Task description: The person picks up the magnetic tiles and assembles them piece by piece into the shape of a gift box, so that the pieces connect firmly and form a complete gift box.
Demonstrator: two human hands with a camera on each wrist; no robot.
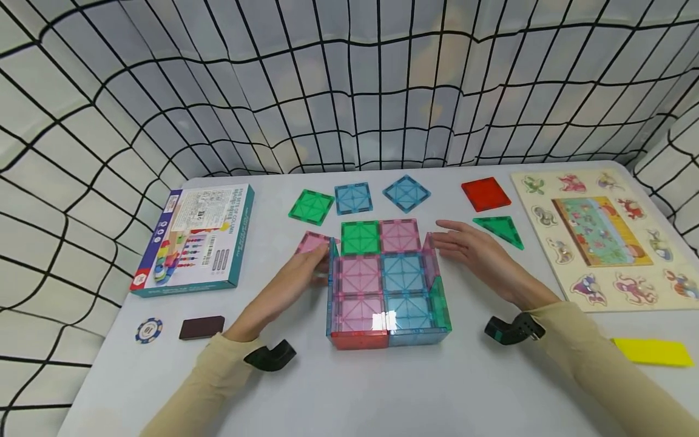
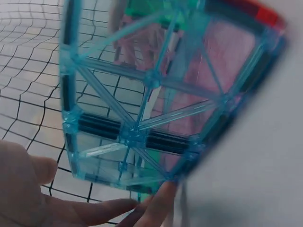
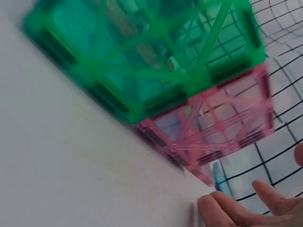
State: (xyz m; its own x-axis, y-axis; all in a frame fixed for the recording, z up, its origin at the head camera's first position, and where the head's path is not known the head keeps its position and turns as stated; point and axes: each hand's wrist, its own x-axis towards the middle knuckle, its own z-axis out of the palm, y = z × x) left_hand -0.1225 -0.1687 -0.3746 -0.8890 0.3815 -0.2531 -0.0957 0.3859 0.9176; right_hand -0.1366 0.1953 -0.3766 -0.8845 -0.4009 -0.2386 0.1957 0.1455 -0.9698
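Observation:
A box-like build of clear magnetic tiles (image 1: 359,274) stands mid-table, its pink, blue and green squares in two columns. Blue tiles (image 2: 151,80) form its left wall, and a green tile (image 3: 156,71) and a pink tile (image 3: 220,125) its right wall. My left hand (image 1: 297,276) is at the far end of the blue wall, fingertips touching the edge in the left wrist view. My right hand (image 1: 480,255) has its fingers extended beside the pink wall tile; whether they touch it I cannot tell. Both hands have loose, fairly straight fingers.
Behind the build lie loose green (image 1: 311,207), blue (image 1: 353,198) and red (image 1: 486,194) tiles and a green triangle (image 1: 499,230). A boxed toy (image 1: 193,240), poker chip (image 1: 149,331) and dark block (image 1: 201,328) are left; a picture board (image 1: 601,285) and yellow piece (image 1: 652,352) right.

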